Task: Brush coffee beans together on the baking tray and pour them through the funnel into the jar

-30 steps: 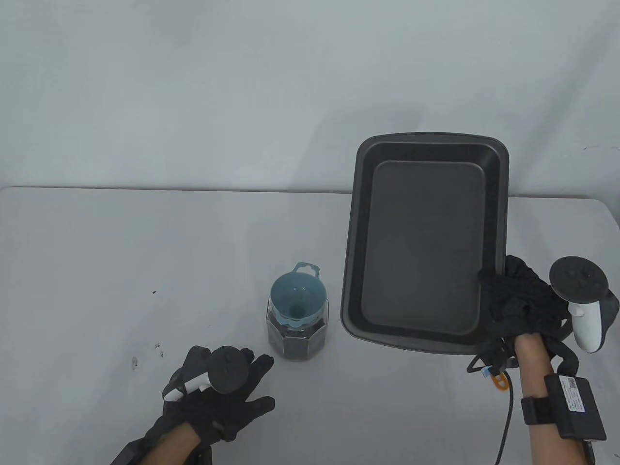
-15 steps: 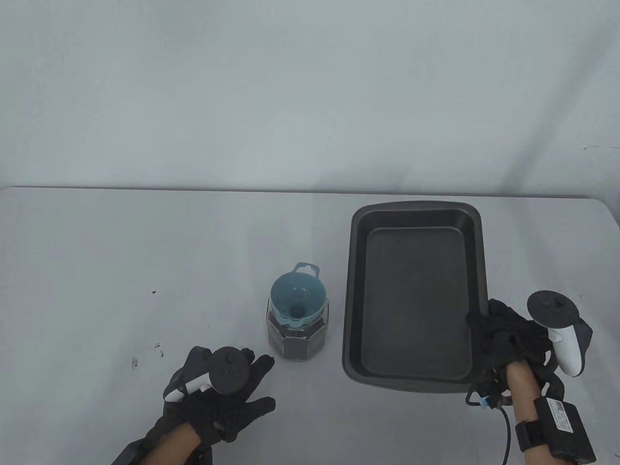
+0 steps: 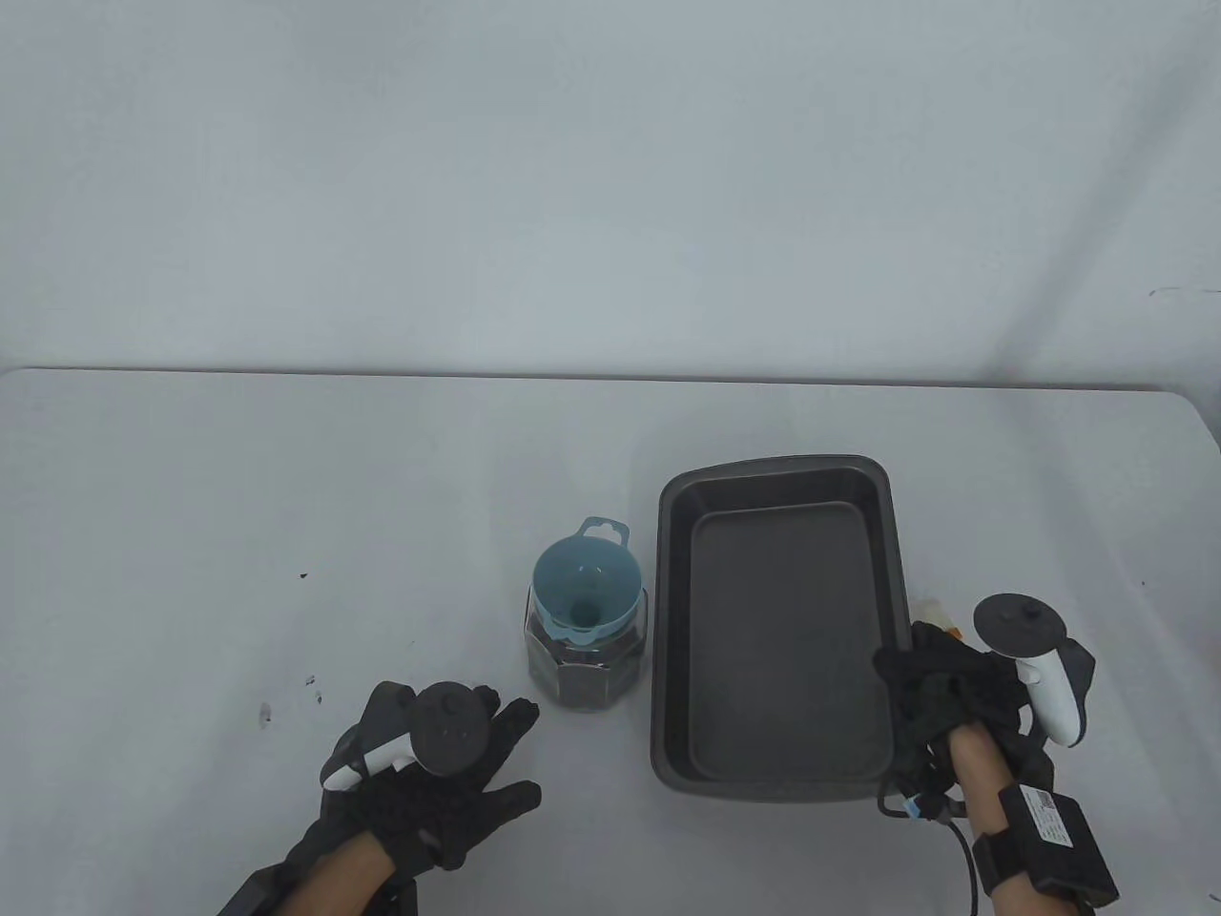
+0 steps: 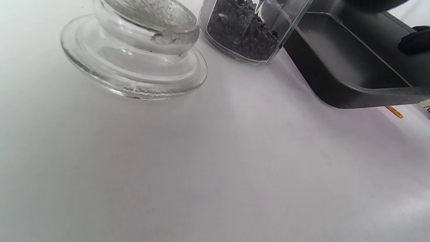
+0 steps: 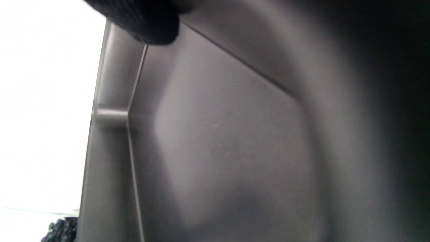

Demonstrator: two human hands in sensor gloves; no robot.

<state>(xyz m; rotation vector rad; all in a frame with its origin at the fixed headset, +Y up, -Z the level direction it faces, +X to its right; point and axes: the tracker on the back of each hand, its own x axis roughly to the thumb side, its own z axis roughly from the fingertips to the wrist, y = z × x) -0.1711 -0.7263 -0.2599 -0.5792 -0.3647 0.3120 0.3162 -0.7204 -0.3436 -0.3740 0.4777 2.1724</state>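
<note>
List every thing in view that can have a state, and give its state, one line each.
Baking tray: empty of beans, gripped at its right rim.
Jar: lid off, holds coffee beans.
Funnel: seated in the jar's mouth, empty.
Glass lid: lying on the table beside the jar.
Left hand: fingers spread, holding nothing.
Right hand: grips the tray rim.

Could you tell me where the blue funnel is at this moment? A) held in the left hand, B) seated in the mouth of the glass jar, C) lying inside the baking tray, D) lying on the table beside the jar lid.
B: the table view shows the blue funnel seated in the mouth of the glass jar, left of the baking tray, with the left hand empty nearby.
</note>
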